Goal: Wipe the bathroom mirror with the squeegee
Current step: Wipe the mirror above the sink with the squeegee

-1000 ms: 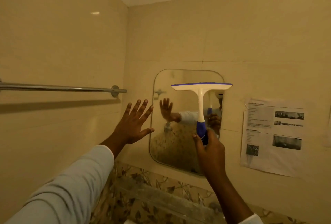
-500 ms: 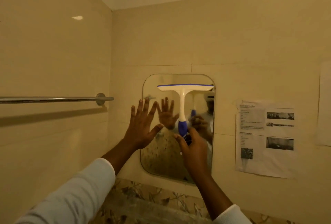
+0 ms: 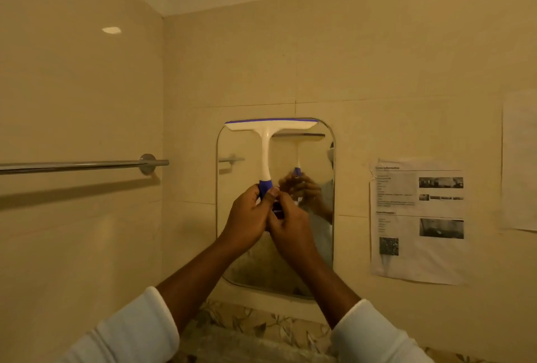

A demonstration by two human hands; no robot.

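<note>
White T-shaped plastic squeegee (image 3: 266, 153), blue-edged blade at top rim of rounded wall mirror (image 3: 238, 188). My left hand (image 3: 247, 217), right hand (image 3: 290, 226) — both grips wrapped round its blue handle. I judge: downward stroke not yet made — whole glass left.

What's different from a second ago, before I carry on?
The left hand, earlier spread open beside the mirror, moved right and now holds the squeegee's blue grip with the right hand. The blade rose to the mirror's top edge. The right hand's hold, towel bar and paper notice are unchanged.
</note>
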